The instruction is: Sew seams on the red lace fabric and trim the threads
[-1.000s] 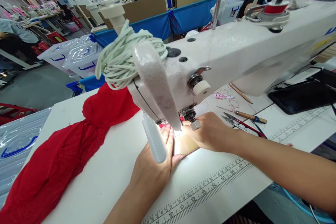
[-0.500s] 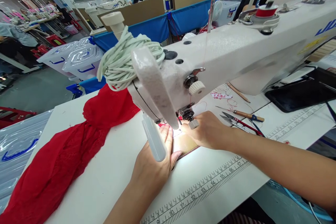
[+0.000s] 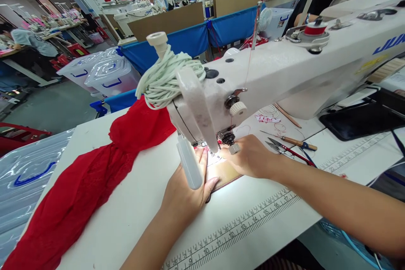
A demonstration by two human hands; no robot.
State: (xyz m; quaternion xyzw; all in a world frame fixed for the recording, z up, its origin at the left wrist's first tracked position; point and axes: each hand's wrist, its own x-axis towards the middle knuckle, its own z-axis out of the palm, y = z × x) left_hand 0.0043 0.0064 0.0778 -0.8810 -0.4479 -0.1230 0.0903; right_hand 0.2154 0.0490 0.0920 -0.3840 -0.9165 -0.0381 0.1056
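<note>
A white sewing machine (image 3: 268, 61) reaches over the table, its lit needle area close to both hands. My left hand (image 3: 183, 192) lies flat left of the needle, fingers stretched forward under the machine head and thumb apart. A pale grey lamp-like piece (image 3: 190, 164) hangs in front of part of it. My right hand (image 3: 251, 156) is on the other side, fingers bent together near the presser foot. The tension dial hides its fingertips and whatever they hold. Between the hands shows a tan metal bed plate (image 3: 228, 171). Red lace-edged cloth (image 3: 95, 181) trails across the table's left side.
Right of the machine lie red-handled snips (image 3: 289, 149), a wooden-handled awl (image 3: 297, 140), a pencil (image 3: 287, 116) and a black phone (image 3: 363, 120). A printed ruler (image 3: 240, 230) runs along the front edge. Pale green cord (image 3: 172, 78) hangs on the machine head. Clear lidded boxes (image 3: 110, 74) stand behind.
My view has shifted slightly, so the machine head and cloth appear a little further right. Both hands stay at nearly the same place by the needle.
</note>
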